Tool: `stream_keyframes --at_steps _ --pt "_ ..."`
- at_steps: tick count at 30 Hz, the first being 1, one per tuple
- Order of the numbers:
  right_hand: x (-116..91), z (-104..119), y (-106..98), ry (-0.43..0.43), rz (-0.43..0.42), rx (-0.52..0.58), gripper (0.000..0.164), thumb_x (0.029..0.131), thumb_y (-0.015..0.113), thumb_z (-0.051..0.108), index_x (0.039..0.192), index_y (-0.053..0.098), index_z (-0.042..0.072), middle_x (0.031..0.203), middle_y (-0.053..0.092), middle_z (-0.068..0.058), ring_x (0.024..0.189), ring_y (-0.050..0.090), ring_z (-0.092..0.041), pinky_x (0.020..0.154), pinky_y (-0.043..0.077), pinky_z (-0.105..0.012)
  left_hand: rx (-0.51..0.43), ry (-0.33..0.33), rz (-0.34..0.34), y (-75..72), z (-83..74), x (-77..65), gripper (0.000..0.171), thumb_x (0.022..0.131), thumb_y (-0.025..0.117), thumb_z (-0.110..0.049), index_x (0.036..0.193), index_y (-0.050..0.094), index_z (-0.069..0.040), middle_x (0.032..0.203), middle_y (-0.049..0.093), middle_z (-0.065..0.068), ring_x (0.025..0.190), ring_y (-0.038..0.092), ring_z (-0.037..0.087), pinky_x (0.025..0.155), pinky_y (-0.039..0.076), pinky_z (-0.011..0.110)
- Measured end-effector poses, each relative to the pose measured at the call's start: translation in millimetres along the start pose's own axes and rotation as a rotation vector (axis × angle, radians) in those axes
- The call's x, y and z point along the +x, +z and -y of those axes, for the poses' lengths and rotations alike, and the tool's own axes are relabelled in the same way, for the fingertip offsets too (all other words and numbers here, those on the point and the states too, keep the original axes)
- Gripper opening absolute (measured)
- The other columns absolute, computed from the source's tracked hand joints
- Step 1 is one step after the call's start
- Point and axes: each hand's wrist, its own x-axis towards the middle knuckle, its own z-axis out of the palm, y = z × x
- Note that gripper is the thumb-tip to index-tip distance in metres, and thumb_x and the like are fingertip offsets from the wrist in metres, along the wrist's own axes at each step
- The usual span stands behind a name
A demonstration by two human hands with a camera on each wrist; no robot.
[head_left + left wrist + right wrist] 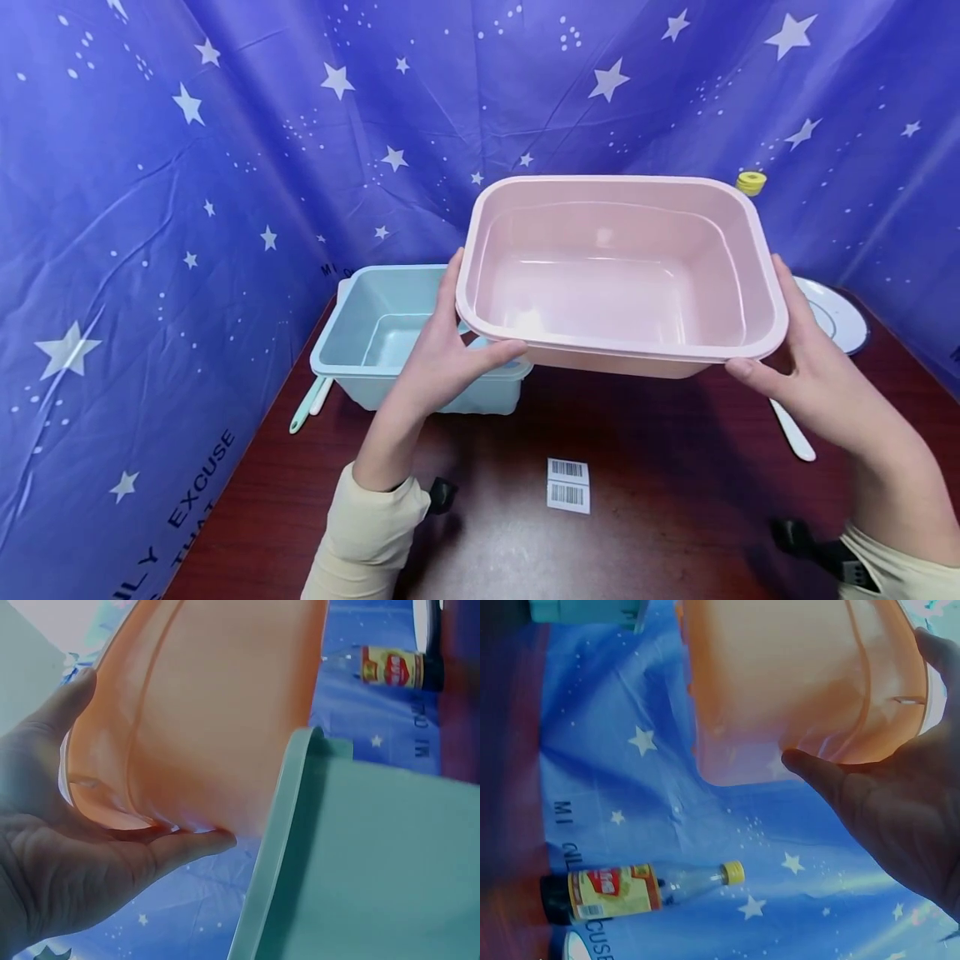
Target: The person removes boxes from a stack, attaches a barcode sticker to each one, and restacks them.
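Note:
A pink plastic basin [611, 225] is held up above the table, its hollow tipped toward the head camera, with nothing inside. My left hand [442, 358] grips its left end, thumb along the front rim and the other fingers round the side. At the opposite end my right hand [813, 367] holds the rim the same way. In both wrist views the basin's underside [217, 712] looks orange, and the right hand [885, 817] shows at its corner. Behind my left hand, a light blue-green basin [480, 398] stands on the table, partly hidden.
A green handle [306, 407] and a white handle [321, 396] stick out by the blue-green basin. On the right are a white plate [832, 321], another white handle [791, 429] and a yellow-capped bottle [615, 892]. A barcode paper [567, 485] lies in front. Another labelled bottle [394, 667] stands behind.

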Motion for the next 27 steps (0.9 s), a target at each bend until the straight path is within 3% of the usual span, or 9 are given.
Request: stream_keyframes --at_steps 4,13,19,22,27 --pt "-5 -6 -10 -0.004 -0.017 -0.035 0.11 0.081 0.067 -0.015 0.163 0.007 0.028 0.155 0.027 -0.005 0.119 0.044 -0.012 0.084 0.04 -0.008 -0.015 0.004 0.011 8.9 -0.8 2.6 0.111 0.079 0.086 -0.012 0.161 0.015 -0.034 0.157 0.034 0.002 0.136 0.042 0.032 0.105 0.042 0.055" --pt "-18 -12 -33 0.095 -0.049 -0.072 0.106 0.084 0.068 -0.01 0.163 0.009 0.03 0.155 0.026 0.001 0.118 0.043 -0.005 0.08 0.039 -0.006 -0.032 0.002 0.015 31.7 -3.3 7.2 0.11 0.078 0.088 -0.015 0.161 0.018 -0.03 0.148 0.043 -0.001 0.13 0.049 0.034 0.101 0.049 0.045" --pt "-25 -17 -48 0.134 -0.039 -0.173 0.105 0.088 0.069 -0.002 0.163 0.004 0.031 0.163 0.018 0.007 0.125 0.032 0.007 0.088 0.028 -0.002 -0.048 -0.021 0.032 43.3 -0.8 8.0 0.109 0.08 0.087 -0.015 0.162 0.016 -0.028 0.145 0.046 0.0 0.127 0.052 0.032 0.099 0.05 0.041" --pt "-27 -20 -52 0.163 -0.033 -0.21 0.104 0.09 0.069 0.003 0.163 0.002 0.032 0.166 0.012 0.004 0.125 0.027 0.011 0.092 0.02 0.0 -0.036 -0.035 0.032 47.0 2.3 7.9 0.108 0.08 0.086 -0.018 0.162 0.015 -0.029 0.143 0.048 0.001 0.126 0.053 0.029 0.099 0.051 0.042" --pt "-27 -24 -55 0.183 0.021 -0.215 0.102 0.093 0.067 0.005 0.163 -0.002 0.031 0.168 0.002 -0.009 0.127 0.023 0.013 0.091 0.018 0.0 -0.037 -0.036 0.045 50.4 9.3 8.2 0.103 0.08 0.087 -0.019 0.159 0.021 -0.034 0.137 0.053 0.001 0.121 0.054 0.035 0.094 0.053 0.043"
